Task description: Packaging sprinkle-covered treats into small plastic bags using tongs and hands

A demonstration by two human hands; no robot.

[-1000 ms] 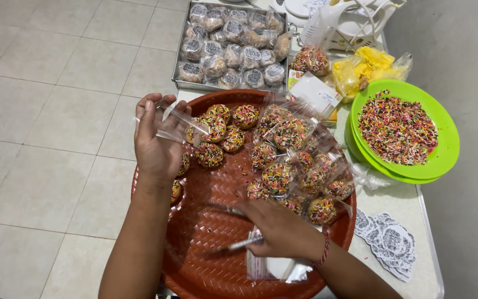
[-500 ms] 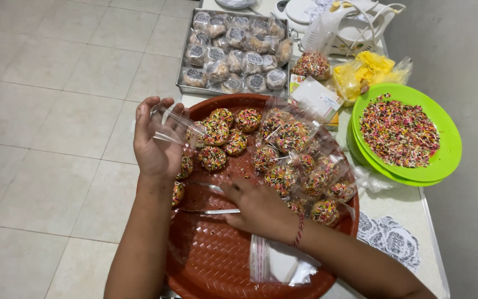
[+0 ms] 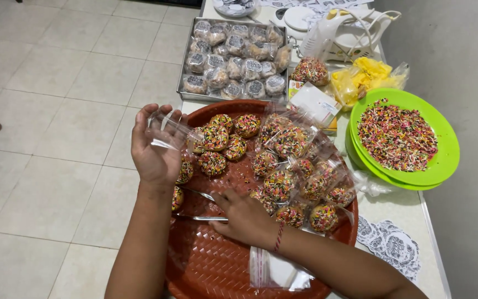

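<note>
Here, a clear bag (image 3: 167,133) is held up in the left hand (image 3: 153,147), fingers clamped on it, over the left rim of the red tray (image 3: 211,266). Further right, metal tongs (image 3: 200,206) are gripped by the right hand (image 3: 245,217), closed on them, beside the sprinkled cookies (image 3: 217,138).

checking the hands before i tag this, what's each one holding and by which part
Left hand holds a clear plastic bag by its open end. Right hand rests on metal tongs; the exact grip cannot be told.
</note>
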